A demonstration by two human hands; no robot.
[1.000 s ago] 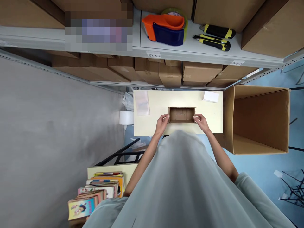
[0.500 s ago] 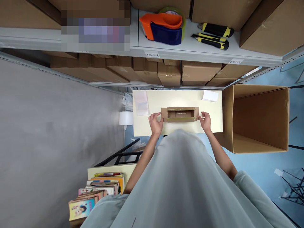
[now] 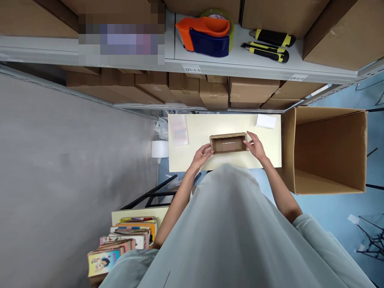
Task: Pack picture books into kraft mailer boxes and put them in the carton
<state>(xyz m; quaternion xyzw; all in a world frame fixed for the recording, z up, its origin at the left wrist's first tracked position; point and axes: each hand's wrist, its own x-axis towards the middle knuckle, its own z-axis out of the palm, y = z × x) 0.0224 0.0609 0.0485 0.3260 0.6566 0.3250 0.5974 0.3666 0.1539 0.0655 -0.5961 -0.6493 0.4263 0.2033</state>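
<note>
A small cardboard box [image 3: 228, 152] lies on the pale table with its open top facing me, its inside bare down to the seam in the bottom. At its left end my left hand [image 3: 203, 155] has thumb and fingers closed on the edge. My right hand [image 3: 256, 147] grips the opposite end, thumb by the inner side of the wall and fingers along the outside. No end flaps stick out sideways now.
The table [image 3: 192, 160] also bears a clear plastic bag [image 3: 179, 130] and a white box [image 3: 265, 121]. A large open carton [image 3: 330, 152] stands to the right. Above are a tape dispenser [image 3: 207, 38] and several cutters [image 3: 267, 46] on a shelf. Books [image 3: 132, 236] lie lower left.
The box's end flaps, spread outward before, no longer stick out, and its opening looks wider. Both hands have moved inward to the box's ends, and the box sits slightly tilted.
</note>
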